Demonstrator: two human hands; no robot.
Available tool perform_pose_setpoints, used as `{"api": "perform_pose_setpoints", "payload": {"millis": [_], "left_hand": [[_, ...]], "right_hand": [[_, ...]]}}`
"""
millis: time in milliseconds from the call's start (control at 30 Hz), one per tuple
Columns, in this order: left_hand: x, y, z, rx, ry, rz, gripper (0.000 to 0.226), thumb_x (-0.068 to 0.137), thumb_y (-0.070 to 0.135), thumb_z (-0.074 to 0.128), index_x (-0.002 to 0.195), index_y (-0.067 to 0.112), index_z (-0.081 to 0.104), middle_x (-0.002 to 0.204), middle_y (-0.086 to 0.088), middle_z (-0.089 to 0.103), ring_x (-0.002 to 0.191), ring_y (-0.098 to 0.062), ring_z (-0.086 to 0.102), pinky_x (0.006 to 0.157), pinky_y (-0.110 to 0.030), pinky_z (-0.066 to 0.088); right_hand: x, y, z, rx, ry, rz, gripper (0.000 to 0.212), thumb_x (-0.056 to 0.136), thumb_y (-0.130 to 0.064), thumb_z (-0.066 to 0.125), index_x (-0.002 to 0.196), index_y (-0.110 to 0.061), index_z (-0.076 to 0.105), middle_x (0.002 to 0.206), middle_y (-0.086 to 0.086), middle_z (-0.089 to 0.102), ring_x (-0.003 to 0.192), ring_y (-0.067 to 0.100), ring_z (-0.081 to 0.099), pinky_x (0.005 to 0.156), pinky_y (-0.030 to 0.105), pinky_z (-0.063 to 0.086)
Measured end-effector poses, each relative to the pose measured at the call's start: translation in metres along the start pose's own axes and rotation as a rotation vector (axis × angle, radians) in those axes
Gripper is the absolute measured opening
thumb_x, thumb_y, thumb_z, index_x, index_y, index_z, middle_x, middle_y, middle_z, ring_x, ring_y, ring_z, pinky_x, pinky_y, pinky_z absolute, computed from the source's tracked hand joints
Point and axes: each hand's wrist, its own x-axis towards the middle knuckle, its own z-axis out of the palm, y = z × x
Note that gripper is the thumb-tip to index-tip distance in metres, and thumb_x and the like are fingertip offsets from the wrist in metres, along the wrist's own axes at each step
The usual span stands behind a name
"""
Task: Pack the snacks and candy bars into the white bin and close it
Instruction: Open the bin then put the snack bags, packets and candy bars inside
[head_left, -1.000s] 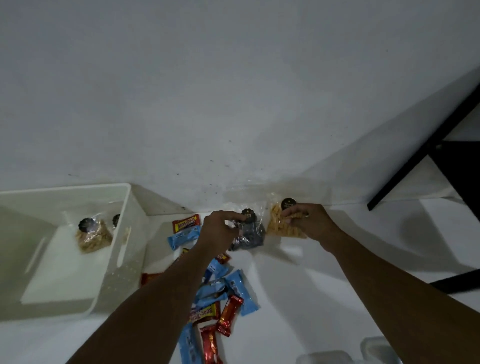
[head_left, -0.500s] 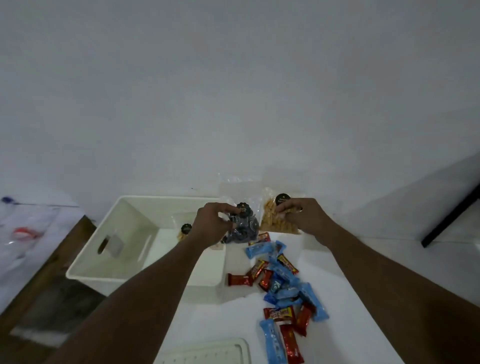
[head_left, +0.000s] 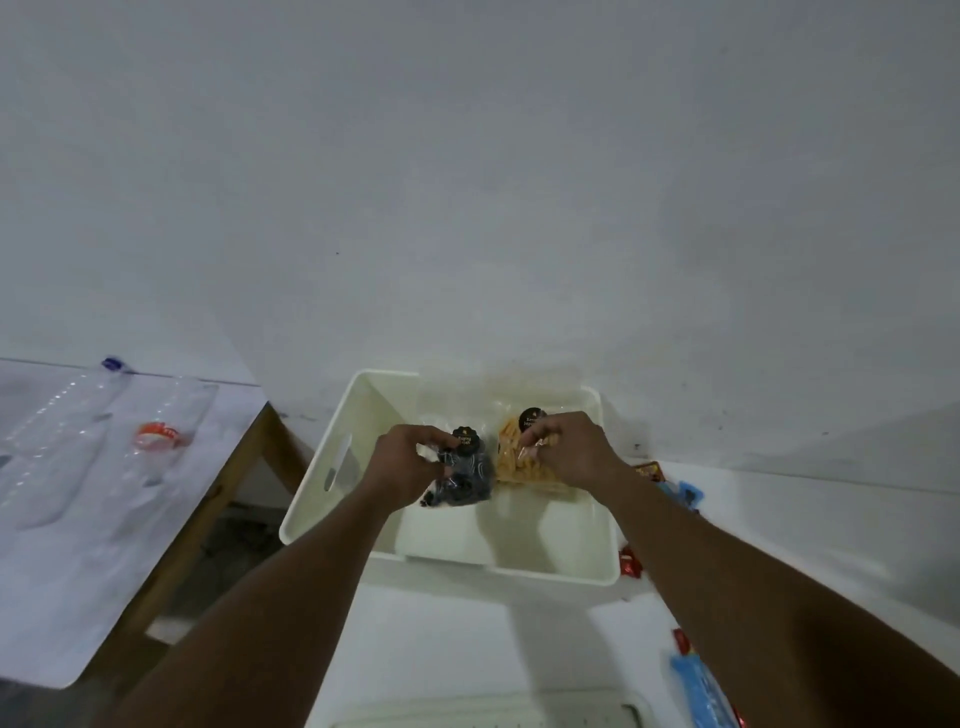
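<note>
1. Fingers (head_left: 434, 441) of the left hand (head_left: 410, 467) pinch a clear bag of dark snacks (head_left: 467, 480). The right hand (head_left: 569, 452) pinches a bag of yellow crisps (head_left: 511, 462).
2. Both bags hang side by side over the open white bin (head_left: 332, 499).
3. Slick plastic could slip from so light a pinch, and either bag might then land crooked against the wall.
4. Candy bars (head_left: 698, 686) lie on the tabletop (head_left: 467, 639) beside the right forearm, where a careless sweep could scatter them.

Two snack bags (head_left: 465, 475) over white bin (head_left: 558, 569)
</note>
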Motion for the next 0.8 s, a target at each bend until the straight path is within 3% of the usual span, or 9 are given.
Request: {"api": "perform_pose_setpoints", "payload": {"millis": [133, 200, 267, 400, 500, 633, 733, 800], "left_hand": [[0.023, -0.033, 0.024, -0.014, -0.066, 0.002, 0.046, 0.066, 0.004, 0.087, 0.076, 0.046, 0.07, 0.087, 0.014, 0.072, 0.076, -0.005, 0.064, 0.074, -0.015, 0.048], [0.035, -0.044, 0.037, -0.009, -0.102, -0.005, 0.04, 0.065, 0.008, 0.089, 0.078, 0.043, 0.072, 0.087, 0.014, 0.072, 0.08, -0.005, 0.065, 0.074, -0.009, 0.046], [0.047, -0.055, 0.051, -0.008, -0.146, -0.02, 0.037, 0.067, 0.006, 0.087, 0.081, 0.039, 0.075, 0.088, 0.013, 0.071, 0.085, -0.008, 0.067, 0.071, -0.004, 0.044], [0.06, -0.073, 0.073, 0.022, -0.23, -0.052, 0.039, 0.073, 0.002, 0.078, 0.103, 0.027, 0.077, 0.107, 0.005, 0.07, 0.099, -0.014, 0.065, 0.078, -0.018, 0.047], [0.061, -0.074, 0.076, 0.019, -0.271, -0.08, 0.043, 0.075, 0.01, 0.08, 0.113, 0.03, 0.073, 0.119, -0.001, 0.068, 0.098, -0.02, 0.068, 0.071, -0.024, 0.055], [0.058, -0.067, 0.068, 0.051, -0.311, -0.082, 0.051, 0.077, 0.014, 0.082, 0.125, 0.025, 0.067, 0.129, -0.005, 0.065, 0.101, -0.023, 0.067, 0.066, -0.018, 0.05], [0.047, -0.052, 0.057, 0.113, -0.31, -0.074, 0.051, 0.081, 0.019, 0.079, 0.129, 0.023, 0.064, 0.138, -0.003, 0.059, 0.12, -0.022, 0.058, 0.085, -0.018, 0.04], [0.039, -0.039, 0.054, 0.133, -0.31, -0.061, 0.045, 0.082, 0.02, 0.077, 0.126, 0.023, 0.066, 0.131, -0.002, 0.064, 0.113, -0.022, 0.062, 0.085, -0.021, 0.042]], "right_hand": [[0.017, 0.024, 0.029, -0.081, 0.005, 0.103, 0.02, 0.08, -0.005, 0.072, 0.081, -0.024, 0.078, 0.105, -0.004, 0.072, 0.098, 0.014, 0.062, 0.078, 0.021, 0.043], [0.025, 0.037, 0.039, -0.113, -0.002, 0.172, 0.022, 0.083, -0.004, 0.068, 0.086, -0.022, 0.079, 0.102, -0.005, 0.07, 0.091, 0.012, 0.059, 0.078, 0.022, 0.044], [0.032, 0.046, 0.048, -0.14, -0.035, 0.224, 0.026, 0.085, -0.002, 0.063, 0.089, -0.021, 0.08, 0.103, -0.004, 0.068, 0.09, 0.014, 0.058, 0.079, 0.025, 0.048], [0.04, 0.06, 0.057, -0.14, -0.067, 0.304, 0.031, 0.085, 0.001, 0.058, 0.081, -0.025, 0.076, 0.109, 0.002, 0.067, 0.103, 0.023, 0.062, 0.086, 0.031, 0.053], [0.041, 0.06, 0.057, -0.155, -0.043, 0.288, 0.027, 0.087, 0.001, 0.057, 0.093, -0.016, 0.076, 0.099, -0.001, 0.065, 0.099, 0.019, 0.061, 0.085, 0.027, 0.05], [0.04, 0.046, 0.052, -0.167, -0.016, 0.29, 0.02, 0.089, -0.01, 0.058, 0.101, -0.021, 0.071, 0.102, -0.004, 0.063, 0.094, 0.014, 0.056, 0.084, 0.025, 0.046], [0.029, 0.031, 0.037, -0.224, -0.038, 0.265, 0.02, 0.089, -0.018, 0.057, 0.106, -0.013, 0.067, 0.107, 0.004, 0.064, 0.102, 0.025, 0.06, 0.091, 0.035, 0.05], [0.017, 0.021, 0.023, -0.192, -0.044, 0.247, 0.022, 0.087, -0.013, 0.06, 0.108, -0.007, 0.066, 0.105, 0.007, 0.062, 0.099, 0.026, 0.06, 0.086, 0.034, 0.052]]}}
